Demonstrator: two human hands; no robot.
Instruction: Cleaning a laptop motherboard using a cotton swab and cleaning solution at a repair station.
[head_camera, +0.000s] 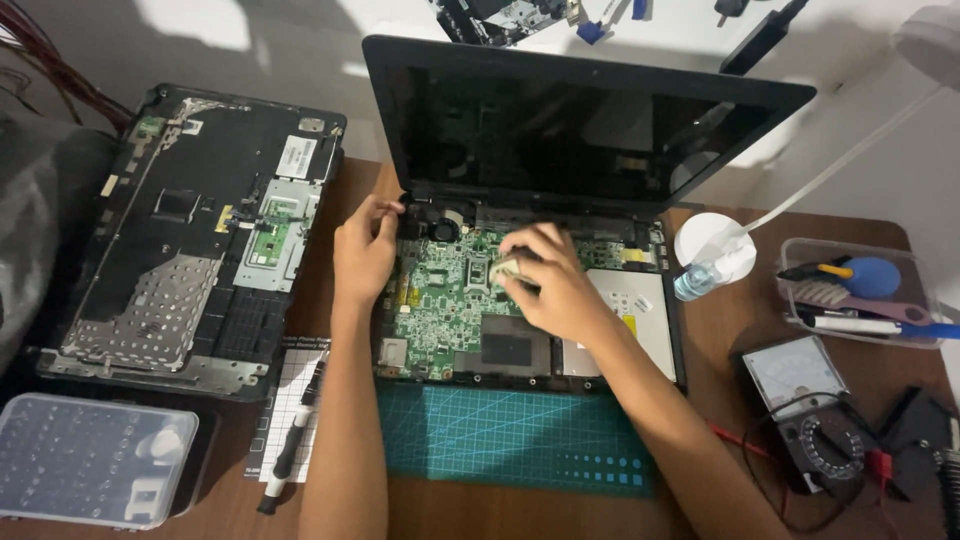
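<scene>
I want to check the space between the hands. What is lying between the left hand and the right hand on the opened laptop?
In the head view, the left hand and the right hand are apart; between them lies bare green motherboard, with a round black fan near its top edge.

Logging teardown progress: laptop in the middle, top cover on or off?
Off. The laptop base shows its bare green board under both hands; a separate black cover panel lies to its left.

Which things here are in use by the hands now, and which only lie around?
In use: left hand, right hand, opened laptop, green board, small wad.
Lying about: removed cover, screwdriver, bit box, meter, tool tray.
</scene>
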